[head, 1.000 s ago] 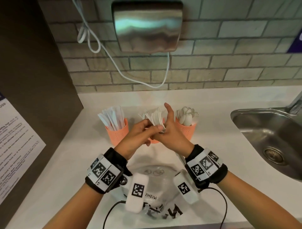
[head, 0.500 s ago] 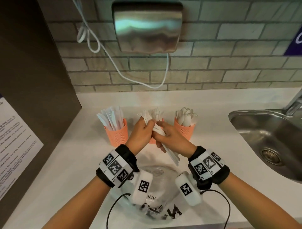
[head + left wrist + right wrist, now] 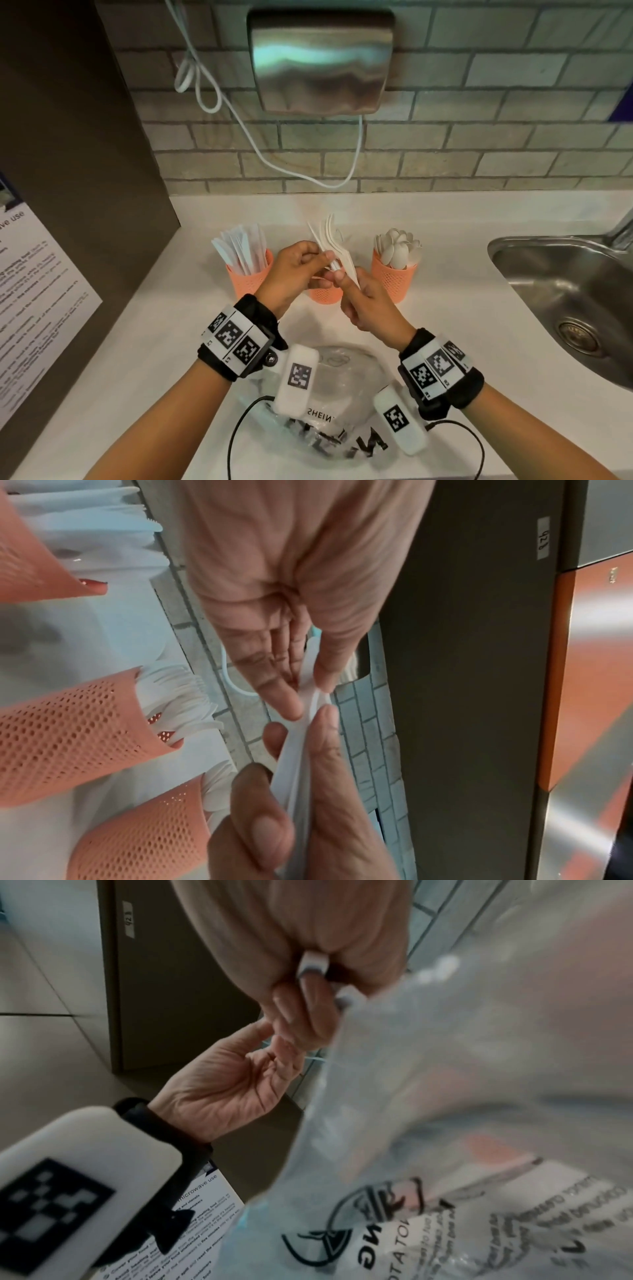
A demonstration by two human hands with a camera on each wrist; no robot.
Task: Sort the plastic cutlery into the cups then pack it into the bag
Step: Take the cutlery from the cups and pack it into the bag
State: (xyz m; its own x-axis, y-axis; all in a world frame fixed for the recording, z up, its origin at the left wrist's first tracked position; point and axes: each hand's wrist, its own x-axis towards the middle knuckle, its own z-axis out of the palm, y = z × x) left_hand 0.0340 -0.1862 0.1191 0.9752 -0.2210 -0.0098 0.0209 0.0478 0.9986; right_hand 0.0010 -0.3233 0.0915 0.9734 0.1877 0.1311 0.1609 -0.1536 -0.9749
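Three orange mesh cups stand in a row on the white counter: knives in the left cup (image 3: 251, 275), spoons in the right cup (image 3: 395, 274), the middle cup (image 3: 325, 295) partly hidden by my hands. A bundle of white plastic forks (image 3: 329, 240) is held above the middle cup. My left hand (image 3: 323, 260) pinches its middle, and my right hand (image 3: 342, 278) grips the handles below. The left wrist view shows the left hand (image 3: 308, 693) pinching the fork bundle (image 3: 301, 750), and more forks in the middle cup (image 3: 68, 723). A clear printed bag (image 3: 342, 394) lies in front of the cups, under my wrists.
A steel sink (image 3: 565, 291) is sunk in the counter at the right. A metal hand dryer (image 3: 322, 65) with a white cable (image 3: 239, 113) hangs on the brick wall. A dark cabinet (image 3: 68, 137) with a printed notice (image 3: 34, 291) bounds the left side.
My right hand, open with a raised finger a second ago, has closed on the fork handles. Both hands have lifted the fork bundle higher above the middle cup.
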